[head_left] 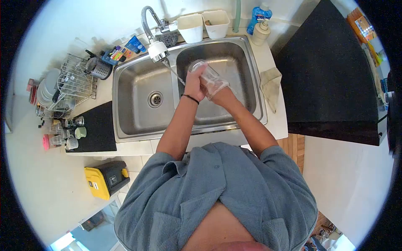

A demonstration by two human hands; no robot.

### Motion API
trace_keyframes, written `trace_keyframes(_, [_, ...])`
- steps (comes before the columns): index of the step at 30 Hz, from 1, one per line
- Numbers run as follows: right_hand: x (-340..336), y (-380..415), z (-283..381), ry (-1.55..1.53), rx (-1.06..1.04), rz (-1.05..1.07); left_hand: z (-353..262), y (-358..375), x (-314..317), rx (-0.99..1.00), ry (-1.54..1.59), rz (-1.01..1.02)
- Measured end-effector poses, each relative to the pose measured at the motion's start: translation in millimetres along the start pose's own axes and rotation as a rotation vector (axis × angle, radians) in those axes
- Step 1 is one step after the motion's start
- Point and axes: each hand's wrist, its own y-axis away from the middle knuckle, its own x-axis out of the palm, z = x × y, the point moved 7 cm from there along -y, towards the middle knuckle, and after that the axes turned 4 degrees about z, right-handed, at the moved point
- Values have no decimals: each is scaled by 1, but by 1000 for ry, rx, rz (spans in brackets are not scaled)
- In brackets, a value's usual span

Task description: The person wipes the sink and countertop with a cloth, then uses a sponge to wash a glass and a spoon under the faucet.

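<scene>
A clear jar point(212, 79) is tilted over the right basin point(243, 100), its mouth toward me. My left hand point(195, 83) is wrapped round its left side, thumb along the wall. At the mouth end is my right hand point(219, 96), its fingers hidden at or inside the jar; I cannot tell whether they hold anything. From the white faucet head point(158, 51), a thin stream of water point(173, 72) runs down just left of the jar, close to my left hand.
The left basin point(136, 90) has a drain point(155, 99). A dish rack point(75, 81) with plates stands at the left, and small jars point(69, 133) sit near a black mat point(98, 129). A cloth point(271, 85) and soap dispenser point(261, 32) are at the right.
</scene>
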Motion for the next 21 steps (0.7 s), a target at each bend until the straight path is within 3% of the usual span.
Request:
trace_keyframes(2, [7,3,-1,99,102,78,9,-3,-3,-62,53,46])
trace_keyframes(6, [25,6,-25,-902,547,-46,12,15,18,-116,297,116])
trace_keyframes(11, [30,17,-19,-1492,650,-268,8,24,22,-116,229,74])
trace_keyframes(14, [10,5,-7,141,18,-97,7,19,18,-126,115,-9])
trace_keyframes(17, [26,10,-18,121,202,234,20,20,11,-184,92,-9])
trace_keyframes(20, [30,16,-26,-1011,794,23,17,24,16,-163,183,43])
trace_keyframes(21, [37,17,-27,-1297,745,-103,18,23,15,-142,237,61])
